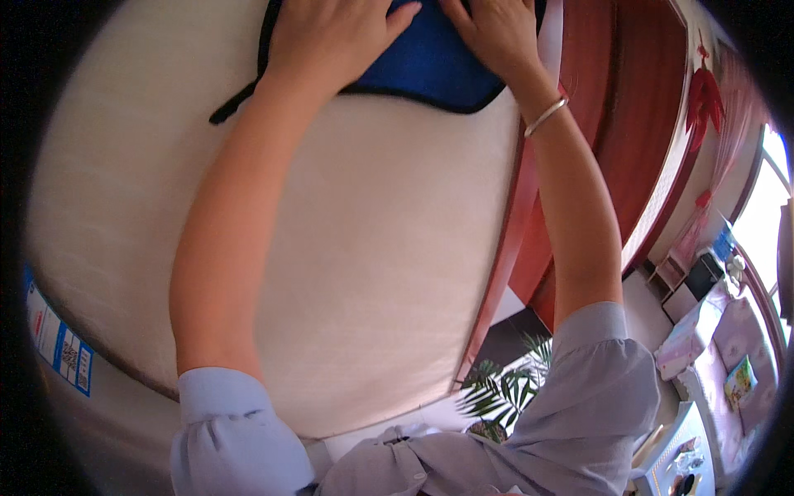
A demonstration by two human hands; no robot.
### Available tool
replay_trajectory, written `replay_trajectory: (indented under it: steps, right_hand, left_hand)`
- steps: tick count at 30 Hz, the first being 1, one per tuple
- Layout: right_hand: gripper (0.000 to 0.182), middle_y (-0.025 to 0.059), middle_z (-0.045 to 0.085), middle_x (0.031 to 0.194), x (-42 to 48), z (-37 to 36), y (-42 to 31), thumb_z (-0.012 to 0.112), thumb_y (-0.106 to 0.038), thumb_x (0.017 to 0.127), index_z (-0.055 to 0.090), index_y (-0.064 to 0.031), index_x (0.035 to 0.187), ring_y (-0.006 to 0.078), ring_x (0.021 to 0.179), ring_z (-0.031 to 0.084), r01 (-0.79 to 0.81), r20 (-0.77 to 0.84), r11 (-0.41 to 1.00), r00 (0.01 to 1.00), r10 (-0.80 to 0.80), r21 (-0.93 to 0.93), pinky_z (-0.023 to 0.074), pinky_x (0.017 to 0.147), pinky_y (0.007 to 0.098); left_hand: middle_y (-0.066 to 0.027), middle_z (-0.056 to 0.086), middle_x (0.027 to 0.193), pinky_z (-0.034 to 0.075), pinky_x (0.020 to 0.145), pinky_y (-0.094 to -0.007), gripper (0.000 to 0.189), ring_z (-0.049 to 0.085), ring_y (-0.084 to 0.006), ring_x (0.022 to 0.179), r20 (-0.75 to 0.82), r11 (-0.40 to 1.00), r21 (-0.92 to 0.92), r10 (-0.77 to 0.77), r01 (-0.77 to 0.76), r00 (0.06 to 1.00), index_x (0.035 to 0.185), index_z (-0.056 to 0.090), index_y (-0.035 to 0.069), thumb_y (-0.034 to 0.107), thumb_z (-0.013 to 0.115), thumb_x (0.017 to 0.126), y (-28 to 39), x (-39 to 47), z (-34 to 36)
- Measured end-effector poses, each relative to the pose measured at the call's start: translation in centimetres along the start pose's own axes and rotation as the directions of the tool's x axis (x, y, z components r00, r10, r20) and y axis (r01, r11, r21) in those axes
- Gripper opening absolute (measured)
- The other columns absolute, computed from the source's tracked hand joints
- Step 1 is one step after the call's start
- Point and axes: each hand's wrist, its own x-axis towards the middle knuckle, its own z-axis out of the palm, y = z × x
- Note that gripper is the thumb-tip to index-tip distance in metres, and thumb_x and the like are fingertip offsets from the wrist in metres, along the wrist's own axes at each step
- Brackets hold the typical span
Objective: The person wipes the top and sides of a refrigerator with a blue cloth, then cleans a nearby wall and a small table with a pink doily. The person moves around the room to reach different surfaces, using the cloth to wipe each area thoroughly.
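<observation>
A blue fabric piece [434, 65] with black edging lies against a pale beige surface [384, 248], which looks like a wall. The top of the fabric is cut off by the picture's upper rim. From its left side a short black strap or cord [232, 104] sticks out. My left hand [338, 37] rests on the left part of the fabric, thumb spread toward the middle. On its right part is my right hand [496, 28], with a bracelet [546, 116] at the wrist. The fingertips of both hands are out of frame, so their grip is unclear.
Reddish-brown wooden panelling [633, 80] borders the beige surface on the right. A potted palm-like plant [502, 390] stands low near my right side. Farther right are a sofa [735, 366] and a low table [676, 456] with things on it. A printed label [62, 341] shows at far left.
</observation>
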Motion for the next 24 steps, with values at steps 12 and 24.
replay_trajectory:
  steps: [12, 24]
  right_hand:
    - [0.052, 0.0101, 0.042, 0.148, -22.3, -1.0, -10.1, 0.059, -0.043, 0.087, 0.055, -0.0205, 0.134, 0.0353, 0.143, 0.027, -0.273, 0.198, 0.958, 0.948, 0.250, 0.093, 0.0127, 0.113, 0.0595]
    - [0.052, 0.0058, 0.050, 0.133, -45.0, -7.9, -28.2, 0.068, -0.021, 0.080, 0.057, -0.0252, 0.130, 0.0337, 0.136, 0.036, -0.396, 0.719, 0.877, 0.689, 0.088, 0.273, 0.0240, 0.107, 0.0639]
  left_hand:
    - [-0.0017, 0.046, 0.142, 0.020, 0.112, -0.0570, 0.067, 0.042, -0.0208, 0.131, 0.433, 0.974, -0.222, 0.063, 0.039, 0.899, 0.147, 0.039, 0.026, 0.041, 0.063, 0.086, 10.7, -17.6, -3.5]
    - [0.0019, 0.064, 0.106, 0.032, 0.105, -0.0522, 0.028, 0.056, -0.0172, 0.108, 0.694, 0.911, -0.272, -0.038, 0.310, 0.719, 0.113, 0.065, 0.019, 0.026, 0.062, 0.086, 20.5, -44.7, -13.1]
